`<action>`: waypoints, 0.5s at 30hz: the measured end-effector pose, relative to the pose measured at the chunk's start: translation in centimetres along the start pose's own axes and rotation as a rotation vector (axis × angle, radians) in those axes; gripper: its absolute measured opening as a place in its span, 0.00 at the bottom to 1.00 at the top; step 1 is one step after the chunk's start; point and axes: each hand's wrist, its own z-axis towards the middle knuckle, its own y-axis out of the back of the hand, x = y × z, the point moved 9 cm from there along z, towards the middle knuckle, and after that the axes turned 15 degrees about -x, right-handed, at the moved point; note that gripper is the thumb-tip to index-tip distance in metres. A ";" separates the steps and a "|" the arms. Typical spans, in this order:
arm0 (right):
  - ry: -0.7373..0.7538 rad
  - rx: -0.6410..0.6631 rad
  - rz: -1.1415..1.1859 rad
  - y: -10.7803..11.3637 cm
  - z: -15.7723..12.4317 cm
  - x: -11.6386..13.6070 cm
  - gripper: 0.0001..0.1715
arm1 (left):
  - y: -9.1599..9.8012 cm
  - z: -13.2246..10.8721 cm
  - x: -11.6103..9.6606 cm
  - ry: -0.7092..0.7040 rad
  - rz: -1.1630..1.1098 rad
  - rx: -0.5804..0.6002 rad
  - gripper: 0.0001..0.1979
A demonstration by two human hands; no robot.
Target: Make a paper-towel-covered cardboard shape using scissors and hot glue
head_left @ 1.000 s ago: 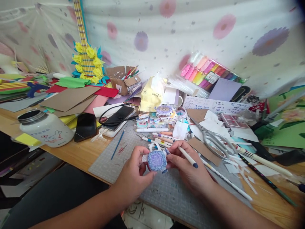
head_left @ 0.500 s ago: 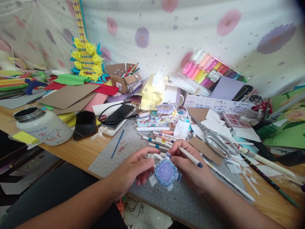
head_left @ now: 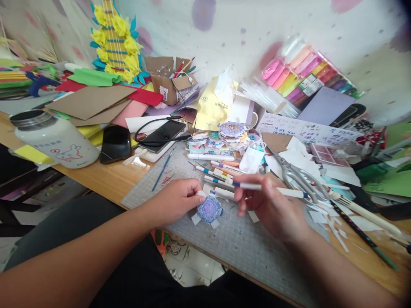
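Note:
My left hand (head_left: 175, 199) pinches the edge of a small turtle-shaped paper cutout (head_left: 210, 208) between thumb and forefinger. Its shell is purple in the middle with a blue border; the flippers at the lower edge are white, while the head end and right side show blue. In my right hand (head_left: 272, 209) is a white marker (head_left: 252, 186) with a dark blue end, held nearly level to the right of the cutout and apart from it. Under both hands lies a grey cutting mat (head_left: 247, 252). More markers (head_left: 208, 173) are just beyond the cutout.
Large scissors (head_left: 298, 177) and paper scraps lie to the right. A stack of paper cutouts (head_left: 208, 143) stands behind the markers. A thin blue brush (head_left: 162, 170), phones (head_left: 115, 143) and a white jar (head_left: 54, 139) are on the left. Clay packs (head_left: 308, 70) lean at the back.
My right hand has let go of the cutout and moved up and right, the marker swinging round to point left. My left hand now pinches the cutout. The head view has tilted down.

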 end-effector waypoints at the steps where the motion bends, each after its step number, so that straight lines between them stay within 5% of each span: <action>1: -0.031 0.025 -0.038 -0.3 -0.2 -0.5 0.20 | 0.2 0.1 0.0 -0.007 0.016 -0.008 0.10; 7: -0.120 0.045 -0.353 -1.8 -1.0 -2.5 0.04 | 0.8 0.1 -0.7 -0.043 0.035 -0.018 0.10; 15: 0.089 0.088 -0.632 -2.5 -1.0 -1.6 0.07 | 0.8 0.1 -0.7 -0.058 0.037 -0.010 0.08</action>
